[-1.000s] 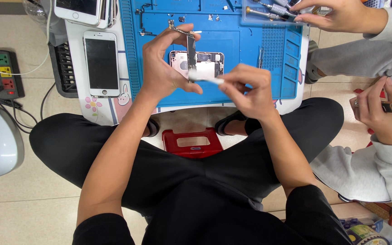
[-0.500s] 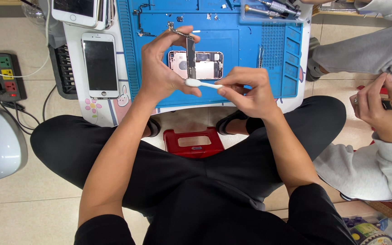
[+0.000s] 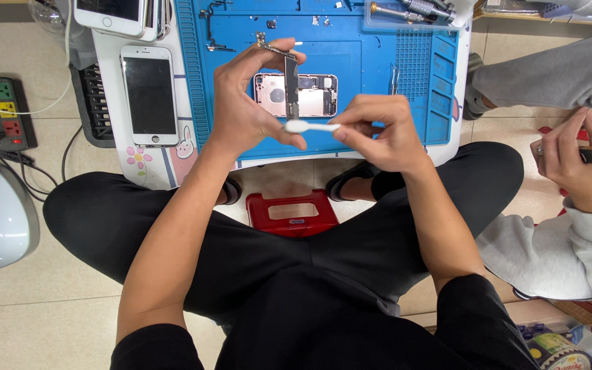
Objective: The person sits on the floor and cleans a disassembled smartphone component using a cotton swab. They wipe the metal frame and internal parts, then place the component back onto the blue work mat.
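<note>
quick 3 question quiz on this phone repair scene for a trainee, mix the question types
1. True or false: the left hand holds a narrow circuit board upright above the blue mat.
2. What does the right hand pinch? A) screwdriver B) cotton swab C) tweezers
3. Fill in: the opened phone lies on the ____ mat.

Key: 1 true; 2 B; 3 blue

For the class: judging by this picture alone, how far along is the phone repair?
Done: the opened phone body lies on the blue mat, its board out. In hand: left hand holds the narrow circuit board; right hand touches a cotton swab to it. Left: refitting; the white-fronted phone lies aside.
</note>
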